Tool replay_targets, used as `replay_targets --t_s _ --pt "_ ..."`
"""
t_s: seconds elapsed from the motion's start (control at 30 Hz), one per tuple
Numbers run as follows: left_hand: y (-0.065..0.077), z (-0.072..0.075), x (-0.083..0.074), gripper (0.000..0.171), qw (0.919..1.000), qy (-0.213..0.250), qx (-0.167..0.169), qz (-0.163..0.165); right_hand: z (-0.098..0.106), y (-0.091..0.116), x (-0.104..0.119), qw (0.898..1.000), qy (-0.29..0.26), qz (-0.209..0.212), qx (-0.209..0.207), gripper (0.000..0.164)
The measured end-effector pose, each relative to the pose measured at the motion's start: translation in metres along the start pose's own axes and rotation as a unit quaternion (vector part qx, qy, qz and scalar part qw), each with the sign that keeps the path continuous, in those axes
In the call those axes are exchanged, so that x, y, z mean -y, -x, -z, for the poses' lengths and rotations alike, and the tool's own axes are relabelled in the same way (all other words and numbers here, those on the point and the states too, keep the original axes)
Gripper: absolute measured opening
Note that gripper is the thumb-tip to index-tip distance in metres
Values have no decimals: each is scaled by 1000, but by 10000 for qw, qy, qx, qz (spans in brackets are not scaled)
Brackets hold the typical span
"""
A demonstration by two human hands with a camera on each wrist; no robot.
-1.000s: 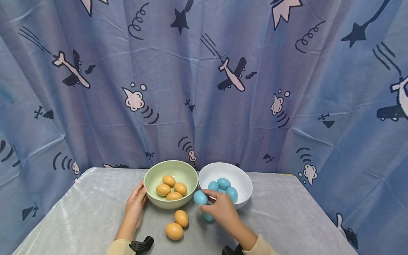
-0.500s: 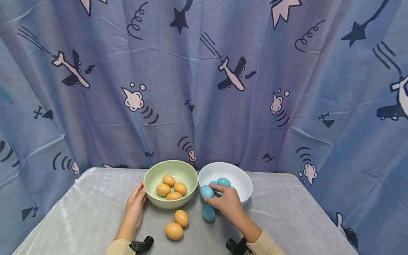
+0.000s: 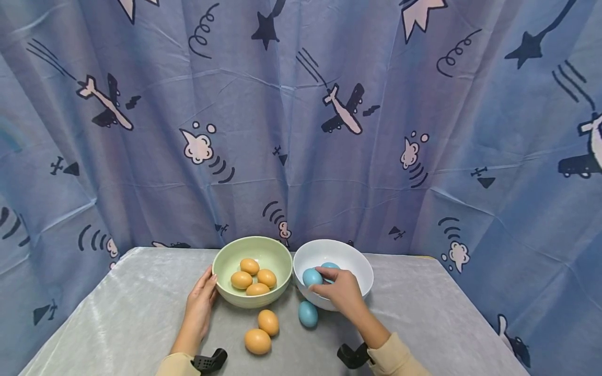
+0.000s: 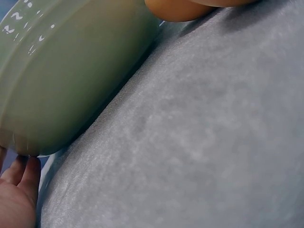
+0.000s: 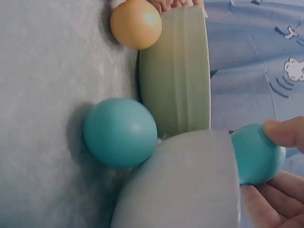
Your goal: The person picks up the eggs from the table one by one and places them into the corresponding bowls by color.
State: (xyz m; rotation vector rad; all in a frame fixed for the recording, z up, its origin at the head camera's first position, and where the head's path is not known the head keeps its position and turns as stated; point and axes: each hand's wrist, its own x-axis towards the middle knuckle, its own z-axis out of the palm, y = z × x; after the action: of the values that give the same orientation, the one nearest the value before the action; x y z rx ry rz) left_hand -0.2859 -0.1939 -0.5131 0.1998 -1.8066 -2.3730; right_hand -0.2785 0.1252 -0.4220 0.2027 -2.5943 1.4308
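Observation:
My right hand (image 3: pixel 345 293) pinches a blue egg (image 3: pixel 312 277) between thumb and fingers, over the near left rim of the white bowl (image 3: pixel 362 271). More blue eggs lie inside that bowl, partly hidden by the hand. In the right wrist view the pinched blue egg (image 5: pixel 256 154) sits at the bowl's rim. My left hand (image 3: pixel 199 308) rests its fingers against the left side of the green bowl (image 3: pixel 220 266); in the left wrist view the fingertips touch the green bowl (image 4: pixel 71 80) low on its wall. Several orange eggs (image 3: pixel 242 280) lie in the green bowl.
One blue egg (image 3: pixel 308 314) lies on the grey cloth just before the white bowl. Two orange eggs, a nearer one (image 3: pixel 257 341) and a farther one (image 3: pixel 268 322), lie before the green bowl. A patterned blue curtain (image 3: pixel 301 156) hangs behind the table (image 3: pixel 414 324).
My right hand has carried the pinched blue egg rightward and away from me, from beside the white bowl to over its rim. The left hand and the green bowl stay put.

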Motion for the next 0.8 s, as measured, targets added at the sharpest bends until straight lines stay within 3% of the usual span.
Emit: replay_targets --t_s 0.8 --pt "0 -1 0 62 10000 6 -2 -34 -3 -21 -20 9978 593 -92 277 43"
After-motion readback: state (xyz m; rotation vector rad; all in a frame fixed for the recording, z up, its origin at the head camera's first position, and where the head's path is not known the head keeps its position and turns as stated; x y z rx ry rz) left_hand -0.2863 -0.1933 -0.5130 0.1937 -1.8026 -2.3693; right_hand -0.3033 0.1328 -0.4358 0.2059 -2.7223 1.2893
